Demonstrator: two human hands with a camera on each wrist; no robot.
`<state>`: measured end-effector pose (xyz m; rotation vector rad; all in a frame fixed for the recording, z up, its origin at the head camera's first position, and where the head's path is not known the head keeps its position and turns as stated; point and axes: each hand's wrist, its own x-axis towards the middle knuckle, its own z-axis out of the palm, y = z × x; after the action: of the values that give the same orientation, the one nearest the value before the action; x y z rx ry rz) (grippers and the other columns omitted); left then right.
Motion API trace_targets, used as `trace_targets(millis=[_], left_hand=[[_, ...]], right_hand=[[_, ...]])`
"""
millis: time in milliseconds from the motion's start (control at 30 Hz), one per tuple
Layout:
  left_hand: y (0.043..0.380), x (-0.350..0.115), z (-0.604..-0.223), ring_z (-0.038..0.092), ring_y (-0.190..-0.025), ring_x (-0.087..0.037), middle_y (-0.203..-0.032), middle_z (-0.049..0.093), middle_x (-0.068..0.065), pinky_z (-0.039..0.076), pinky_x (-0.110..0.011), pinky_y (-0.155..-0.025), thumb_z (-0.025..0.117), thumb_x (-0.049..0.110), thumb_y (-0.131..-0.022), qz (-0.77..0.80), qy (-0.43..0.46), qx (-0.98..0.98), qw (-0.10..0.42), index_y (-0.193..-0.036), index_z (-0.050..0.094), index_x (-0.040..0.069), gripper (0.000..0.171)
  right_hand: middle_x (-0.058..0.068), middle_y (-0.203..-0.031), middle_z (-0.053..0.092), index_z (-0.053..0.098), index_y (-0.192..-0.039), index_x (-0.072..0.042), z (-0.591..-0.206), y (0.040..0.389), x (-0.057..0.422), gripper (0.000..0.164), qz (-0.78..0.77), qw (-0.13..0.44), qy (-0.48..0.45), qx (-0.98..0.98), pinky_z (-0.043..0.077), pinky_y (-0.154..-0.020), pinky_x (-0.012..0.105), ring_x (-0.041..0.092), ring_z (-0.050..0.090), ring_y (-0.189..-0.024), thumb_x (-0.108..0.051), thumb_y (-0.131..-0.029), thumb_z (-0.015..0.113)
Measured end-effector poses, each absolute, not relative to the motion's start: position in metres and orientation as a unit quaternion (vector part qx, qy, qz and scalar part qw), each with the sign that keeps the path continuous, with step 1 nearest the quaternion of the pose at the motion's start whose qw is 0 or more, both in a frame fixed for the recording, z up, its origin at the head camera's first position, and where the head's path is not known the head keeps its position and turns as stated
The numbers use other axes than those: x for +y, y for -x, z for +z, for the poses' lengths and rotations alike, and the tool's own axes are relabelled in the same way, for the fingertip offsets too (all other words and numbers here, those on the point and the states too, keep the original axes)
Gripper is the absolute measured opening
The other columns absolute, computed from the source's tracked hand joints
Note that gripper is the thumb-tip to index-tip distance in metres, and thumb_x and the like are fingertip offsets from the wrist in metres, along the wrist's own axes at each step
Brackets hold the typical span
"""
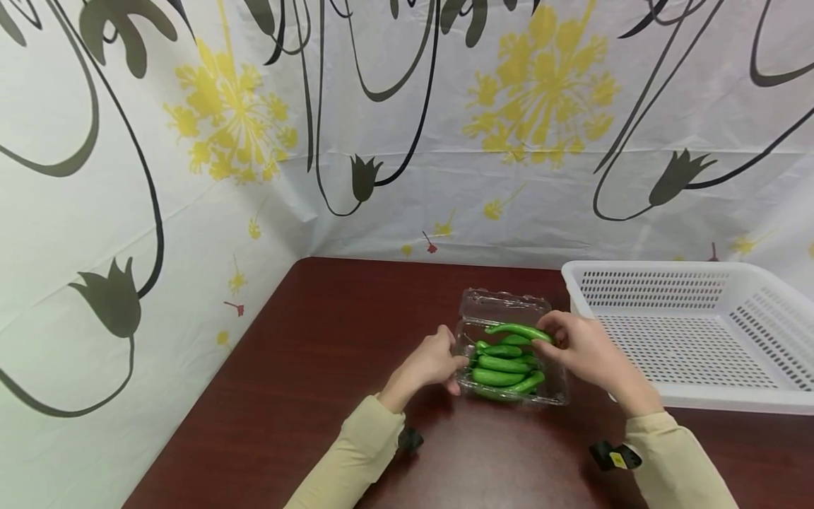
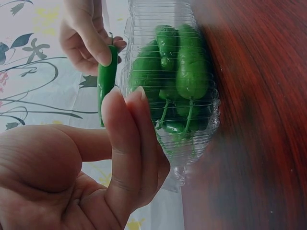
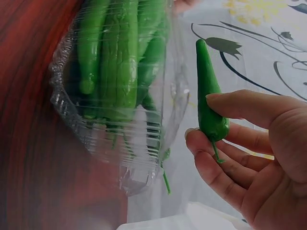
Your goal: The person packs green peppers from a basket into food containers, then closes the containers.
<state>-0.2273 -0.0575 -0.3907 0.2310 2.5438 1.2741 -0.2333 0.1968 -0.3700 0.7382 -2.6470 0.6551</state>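
A clear plastic clamshell box (image 1: 556, 385), its lid folded back, stands on the table with several green chili peppers (image 1: 502, 365) lying inside. My left hand (image 1: 434, 359) grips the box at its left side, fingers bent at the rim in the left wrist view. Above the box's right part, my right hand (image 1: 581, 346) pinches one green chili pepper (image 3: 208, 91) between thumb and fingers. That pepper hangs apart from the box wall in the right wrist view, its stem end toward the palm.
To the right of the box stands a white perforated plastic basket (image 1: 731, 400). Both rest on a dark red-brown table (image 1: 305, 339). A flower-patterned sheet (image 1: 407, 120) covers the wall behind and to the left.
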Motion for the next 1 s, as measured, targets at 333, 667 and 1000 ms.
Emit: trace_targets(millis=[333,667,1000], left_hand=[[0.227,-0.058,-0.39,0.06,-0.041,-0.017,-0.065,0.058,-0.01,0.05,-0.024,-0.076,0.063,0.012,-0.087,0.45,-0.08,0.878,0.142,-0.105,0.042,-0.001,0.03],[0.227,-0.057,-0.39,0.06,-0.041,-0.017,-0.066,0.059,-0.012,0.049,-0.025,-0.079,0.062,0.012,-0.087,0.449,-0.079,0.878,0.144,-0.105,0.041,-0.002,0.03],[0.227,-0.057,-0.39,0.06,-0.041,-0.017,-0.067,0.058,-0.012,0.05,-0.023,-0.075,0.062,0.011,-0.087,0.449,-0.08,0.878,0.146,-0.105,0.041,-0.001,0.03]], right_hand=[[-0.008,-0.066,0.055,0.062,-0.089,-0.008,-0.376,0.234,0.191,0.019,0.245,0.122,-0.258,-0.927,0.043,-0.053,0.025,0.004,0.05,-0.058,-0.017,-0.077,0.073],[-0.008,-0.068,0.056,0.062,-0.088,-0.009,-0.381,0.235,0.188,0.02,0.245,0.099,-0.254,-0.93,0.045,-0.056,0.026,0.004,0.052,-0.06,-0.021,-0.078,0.074],[-0.01,-0.068,0.057,0.062,-0.084,-0.01,-0.385,0.237,0.187,0.021,0.238,0.097,-0.262,-0.93,0.046,-0.056,0.024,0.002,0.053,-0.06,-0.025,-0.077,0.074]])
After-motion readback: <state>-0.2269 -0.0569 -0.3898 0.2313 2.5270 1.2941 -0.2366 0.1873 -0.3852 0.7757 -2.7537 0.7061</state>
